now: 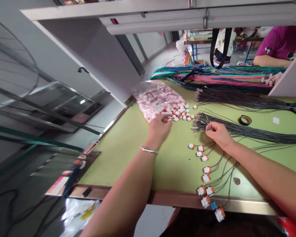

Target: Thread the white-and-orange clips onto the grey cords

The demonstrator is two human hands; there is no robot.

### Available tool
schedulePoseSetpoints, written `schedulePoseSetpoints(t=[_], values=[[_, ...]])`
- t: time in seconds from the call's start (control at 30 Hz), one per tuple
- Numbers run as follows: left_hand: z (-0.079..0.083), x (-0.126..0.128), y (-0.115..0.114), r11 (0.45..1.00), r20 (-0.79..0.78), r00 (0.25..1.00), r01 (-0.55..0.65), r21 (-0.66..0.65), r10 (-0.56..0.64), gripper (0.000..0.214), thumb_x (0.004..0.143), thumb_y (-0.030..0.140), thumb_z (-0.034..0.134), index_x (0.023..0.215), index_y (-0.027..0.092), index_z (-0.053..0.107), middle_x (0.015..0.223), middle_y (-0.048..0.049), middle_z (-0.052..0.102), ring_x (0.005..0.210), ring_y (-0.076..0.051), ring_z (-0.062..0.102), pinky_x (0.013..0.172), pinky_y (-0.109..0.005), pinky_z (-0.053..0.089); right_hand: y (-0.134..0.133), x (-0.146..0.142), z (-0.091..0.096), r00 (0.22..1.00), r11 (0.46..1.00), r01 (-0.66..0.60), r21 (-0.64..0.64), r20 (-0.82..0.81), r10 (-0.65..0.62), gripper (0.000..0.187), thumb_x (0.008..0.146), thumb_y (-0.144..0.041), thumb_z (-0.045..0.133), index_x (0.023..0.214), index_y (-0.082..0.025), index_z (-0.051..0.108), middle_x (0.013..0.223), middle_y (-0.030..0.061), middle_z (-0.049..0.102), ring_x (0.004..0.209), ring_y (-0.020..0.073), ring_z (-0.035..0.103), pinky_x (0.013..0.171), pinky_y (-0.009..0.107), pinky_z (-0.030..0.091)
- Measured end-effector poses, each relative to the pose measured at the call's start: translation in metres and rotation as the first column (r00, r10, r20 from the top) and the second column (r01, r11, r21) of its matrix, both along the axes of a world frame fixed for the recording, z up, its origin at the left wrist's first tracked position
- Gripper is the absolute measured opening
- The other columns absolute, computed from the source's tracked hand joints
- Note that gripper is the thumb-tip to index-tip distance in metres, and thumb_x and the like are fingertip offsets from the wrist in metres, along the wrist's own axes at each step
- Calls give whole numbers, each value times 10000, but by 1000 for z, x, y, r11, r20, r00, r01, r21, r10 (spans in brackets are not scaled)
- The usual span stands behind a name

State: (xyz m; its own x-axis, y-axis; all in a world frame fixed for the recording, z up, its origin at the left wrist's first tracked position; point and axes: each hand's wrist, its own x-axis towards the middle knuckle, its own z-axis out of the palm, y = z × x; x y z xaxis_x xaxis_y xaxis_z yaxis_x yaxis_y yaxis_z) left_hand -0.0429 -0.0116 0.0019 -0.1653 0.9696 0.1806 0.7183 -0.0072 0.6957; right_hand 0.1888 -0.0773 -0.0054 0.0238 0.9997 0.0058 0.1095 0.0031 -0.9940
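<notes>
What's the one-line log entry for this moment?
left hand: at pile of small white-and-orange plastic connectors | right hand: pinching thin dark wires | beneath: green tabletop

Free tabletop (172,164) between left forearm (128,184) and connectors (206,178)

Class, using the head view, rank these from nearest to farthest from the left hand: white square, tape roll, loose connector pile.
1. Loose connector pile, beside the left hand.
2. Tape roll, off to the right.
3. White square, farthest right.
</notes>
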Motion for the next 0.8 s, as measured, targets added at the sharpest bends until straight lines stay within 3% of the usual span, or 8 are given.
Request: schedulePoseSetpoints(t=[0.07,0.1,0.17,0.23,0.37,0.5,0.63,0.8], values=[[6,-1,-7,998,270,963,35,-50,-20,340,676,273,638,974,119,700,666,-28,639,582,-132,546,598,-265,435,0,1,0,1000,1000,-3,5,-6,3,109,556,-266,550,571,-177,490,546,-53,429,545,84,346,532,238,272],[9,0,-12,993,414,909,90,-82,-48,347,660,295,671,952,109,700,646,-22,628,558,-120,535,572,-254,432,0,1,0,1000,1000,-4,11,-8,4,105,561,-265,550,573,-176,495,547,-52,429,548,85,348,533,237,274],[11,8,-23,962,651,752,245,-122,-109,368,613,310,739,918,110,694,670,-22,637,554,-105,545,541,-230,431,-1,1,0,1000,1000,-6,29,-9,6,97,574,-260,550,582,-173,507,554,-50,436,554,86,355,538,235,280],[11,20,-34,910,778,610,392,-131,-151,383,594,299,778,927,131,687,759,-38,672,592,-101,580,550,-216,446,-2,1,1,1000,999,-2,44,0,2,93,581,-256,551,591,-171,514,560,-48,444,553,85,356,536,233,280],[3,46,-46,828,877,454,545,-134,-157,309,635,255,778,905,131,692,820,-65,699,682,-110,624,602,-205,470,-4,1,2,999,997,13,80,48,-17,82,589,-251,540,593,-179,501,545,-52,423,535,84,333,516,233,267],[-6,57,-46,775,935,335,619,-127,-114,262,649,204,772,887,121,701,762,-40,684,680,-92,610,631,-197,476,-4,0,0,994,994,14,108,109,-26,67,593,-240,526,587,-190,482,523,-58,391,517,84,308,500,233,258],[-7,57,-46,751,955,285,647,-129,-81,247,660,197,767,888,125,704,759,-31,675,681,-86,601,631,-197,478,-4,0,-5,986,989,-7,146,165,-17,60,608,-230,525,600,-188,484,536,-56,405,519,83,313,501,230,269],[-4,58,-49,733,958,278,666,-137,-73,266,648,222,778,888,127,712,754,-35,670,668,-90,595,622,-203,478,-3,2,-9,969,986,-37,164,249,-5,21,630,-195,516,624,-185,499,554,-52,442,525,85,347,509,225,290]])
